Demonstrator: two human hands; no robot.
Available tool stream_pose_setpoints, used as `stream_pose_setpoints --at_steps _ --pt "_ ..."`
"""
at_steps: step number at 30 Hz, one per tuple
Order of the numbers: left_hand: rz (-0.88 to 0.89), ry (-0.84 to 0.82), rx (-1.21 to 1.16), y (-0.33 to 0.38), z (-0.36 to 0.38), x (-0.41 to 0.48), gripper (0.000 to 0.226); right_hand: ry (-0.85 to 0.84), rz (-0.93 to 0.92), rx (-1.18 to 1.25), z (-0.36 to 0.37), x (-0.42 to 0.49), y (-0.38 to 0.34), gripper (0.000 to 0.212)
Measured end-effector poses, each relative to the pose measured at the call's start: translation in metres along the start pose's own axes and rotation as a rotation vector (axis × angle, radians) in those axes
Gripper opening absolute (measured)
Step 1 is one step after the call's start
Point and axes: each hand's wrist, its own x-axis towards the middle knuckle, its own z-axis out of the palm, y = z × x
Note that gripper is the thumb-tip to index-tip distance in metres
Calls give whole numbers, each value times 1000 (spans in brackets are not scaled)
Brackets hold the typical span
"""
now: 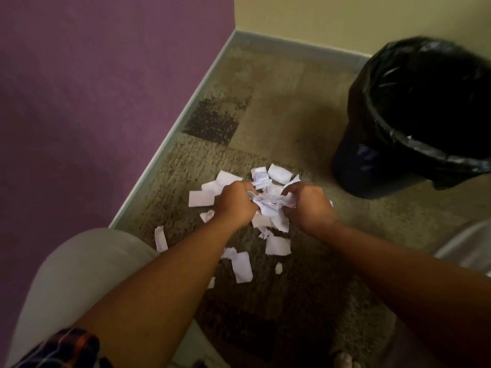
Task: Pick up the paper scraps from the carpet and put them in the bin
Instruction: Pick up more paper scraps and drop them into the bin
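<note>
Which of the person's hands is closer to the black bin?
Right. The right hand sits just below-left of the bin; the left hand is farther left, beyond the bunched paper scraps.

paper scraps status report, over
Left hand and right hand both gripping a bunch of paper scraps. More loose on carpet. Bin open on the right, nothing in between.

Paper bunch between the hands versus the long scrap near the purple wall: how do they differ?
The paper bunch is crumpled, many pieces gathered; the long scrap is one narrow strip. The left hand and right hand grip the bunch; the long scrap lies untouched on the carpet. Both are white paper, neither in the bin.
</note>
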Motion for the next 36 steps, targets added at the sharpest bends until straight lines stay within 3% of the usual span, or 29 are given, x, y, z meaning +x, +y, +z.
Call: stream_pose_setpoints --at_steps 7,11,14,23,30,36 --pt "90 -38 -80 46 -42 -2 11 120 -72 -2 -66 -2 -7 12" --pt "159 14 -120 73 -59 -4 26 200 -114 40 -96 -3 -13 26" --pt "215 27 -158 99 -68 -4 28 250 -110 96 -122 -3 -17 16" --pt "291 30 -338 208 -86 5 18 478 -140 222 -227 2 -8 12" --pt "345 -33 -455 302 -64 16 18 625 -55 214 -301 7 35 24" --pt "314 -46 -405 348 -32 23 44 636 39 261 -325 18 60 32"
